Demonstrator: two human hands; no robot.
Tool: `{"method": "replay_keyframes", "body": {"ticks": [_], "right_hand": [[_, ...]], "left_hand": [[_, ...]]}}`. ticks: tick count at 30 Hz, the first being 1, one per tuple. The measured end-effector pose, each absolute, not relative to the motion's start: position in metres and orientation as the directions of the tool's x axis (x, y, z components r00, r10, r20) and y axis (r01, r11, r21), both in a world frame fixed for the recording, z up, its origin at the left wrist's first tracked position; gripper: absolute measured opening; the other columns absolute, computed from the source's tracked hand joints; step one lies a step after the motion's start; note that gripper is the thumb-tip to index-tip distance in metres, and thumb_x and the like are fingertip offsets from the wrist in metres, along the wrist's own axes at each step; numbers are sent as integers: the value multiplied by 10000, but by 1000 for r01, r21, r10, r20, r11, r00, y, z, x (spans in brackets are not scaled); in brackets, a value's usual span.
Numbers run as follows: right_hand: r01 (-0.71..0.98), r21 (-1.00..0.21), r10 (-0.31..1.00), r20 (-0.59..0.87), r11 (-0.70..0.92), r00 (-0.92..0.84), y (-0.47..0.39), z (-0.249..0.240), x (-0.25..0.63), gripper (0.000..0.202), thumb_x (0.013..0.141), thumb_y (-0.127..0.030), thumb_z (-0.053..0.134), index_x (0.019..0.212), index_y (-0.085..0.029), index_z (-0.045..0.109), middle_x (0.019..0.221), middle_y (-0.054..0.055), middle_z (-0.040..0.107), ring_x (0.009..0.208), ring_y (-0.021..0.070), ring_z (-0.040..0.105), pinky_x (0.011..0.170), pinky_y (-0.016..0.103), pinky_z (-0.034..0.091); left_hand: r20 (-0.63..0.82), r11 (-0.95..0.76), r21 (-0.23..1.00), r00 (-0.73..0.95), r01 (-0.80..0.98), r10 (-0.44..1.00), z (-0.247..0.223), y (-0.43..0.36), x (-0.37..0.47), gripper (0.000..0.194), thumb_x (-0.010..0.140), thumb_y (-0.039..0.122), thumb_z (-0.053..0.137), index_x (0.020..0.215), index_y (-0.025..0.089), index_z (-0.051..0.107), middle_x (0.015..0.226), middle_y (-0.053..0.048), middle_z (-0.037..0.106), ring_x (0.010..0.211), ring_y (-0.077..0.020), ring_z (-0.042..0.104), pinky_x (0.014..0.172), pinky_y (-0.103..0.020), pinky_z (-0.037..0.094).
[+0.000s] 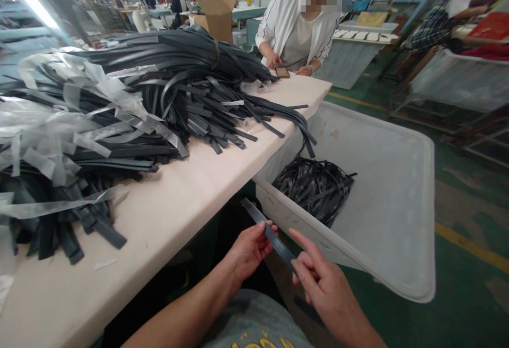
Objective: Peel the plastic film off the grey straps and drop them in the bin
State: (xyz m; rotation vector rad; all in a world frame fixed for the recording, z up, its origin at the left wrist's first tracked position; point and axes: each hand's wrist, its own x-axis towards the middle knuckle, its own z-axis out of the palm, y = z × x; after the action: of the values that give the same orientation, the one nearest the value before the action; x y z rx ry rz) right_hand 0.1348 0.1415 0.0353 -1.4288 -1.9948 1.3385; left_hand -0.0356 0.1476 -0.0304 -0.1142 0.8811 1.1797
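Note:
A dark grey flat strap (281, 250) stretches between my two hands in front of my body. Near its upper end, my left hand (251, 250) pinches it between thumb and fingers. My right hand (320, 279) grips it farther down with thumb and curled fingers, the index finger pointing out. Part of the strap hangs below my right hand. To the left, a large pile of similar dark straps (207, 104) lies on the table (191, 183). Strips of clear plastic film (99, 88) are tangled over that pile.
A big white plastic bin (389, 194) stands against the table's right edge, holding a coil of dark straps (314, 186). Across the table a person in a white jacket (296, 24) has a phone-like object (282, 72) by one hand. Another person (441, 24) works at far right.

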Motion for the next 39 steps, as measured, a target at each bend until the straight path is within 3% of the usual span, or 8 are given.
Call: {"method": "replay_keyframes", "body": {"ticks": [6,11,18,22,27,33,39], "right_hand": [[631,-759,907,-141,159,-397,166,13,112,533,938,-378,408,1433,-182,434,649,-27,563,559,147,564,546,243,452],[611,-774,875,-167,170,-455,152,37,127,538,946,-362,418,1460,-207,390,666,-32,575,584,147,574,566,247,462],[645,-741,901,-133,187,-413,164,29,112,516,931,-334,410,1425,-187,437,752,11,663,745,197,645,778,339,491],[580,-799,865,-170,160,-472,161,40,118,541,946,-377,440,1457,-208,386,707,-25,648,643,169,625,691,302,491],[610,-762,868,-137,216,-478,148,65,128,453,940,-306,414,1379,-220,491,632,-43,625,540,132,568,583,254,431],[652,-709,861,-124,270,-492,156,57,120,442,911,-259,432,1341,-234,532,601,-55,607,545,134,567,595,259,412],[646,-722,901,-73,247,-427,159,54,125,476,920,-361,463,1366,-196,492,669,-31,629,627,157,603,646,275,444]], "left_hand": [[-624,450,346,157,-823,765,-21,141,-27,180,893,243,626,934,101,728,918,-92,747,720,-124,674,664,-215,514],[-641,410,363,95,-837,761,-20,144,-37,179,899,262,626,943,120,725,926,-87,746,761,-122,680,678,-204,519],[-540,400,394,144,-827,829,-15,140,-32,236,868,276,666,1015,102,725,991,-123,740,802,-154,686,712,-234,525],[-590,338,417,32,-844,807,-11,145,-47,206,899,270,622,1003,123,722,993,-108,742,839,-154,688,728,-237,522],[-628,362,392,42,-846,777,-4,150,-58,177,913,248,603,985,140,722,962,-83,749,841,-146,695,732,-231,520],[-649,358,352,50,-865,759,4,145,-57,171,908,253,611,985,145,719,962,-81,751,819,-138,698,709,-223,523],[-611,340,387,37,-857,791,1,138,-49,181,865,225,661,1005,128,724,977,-99,749,788,-131,688,703,-217,527]]}}
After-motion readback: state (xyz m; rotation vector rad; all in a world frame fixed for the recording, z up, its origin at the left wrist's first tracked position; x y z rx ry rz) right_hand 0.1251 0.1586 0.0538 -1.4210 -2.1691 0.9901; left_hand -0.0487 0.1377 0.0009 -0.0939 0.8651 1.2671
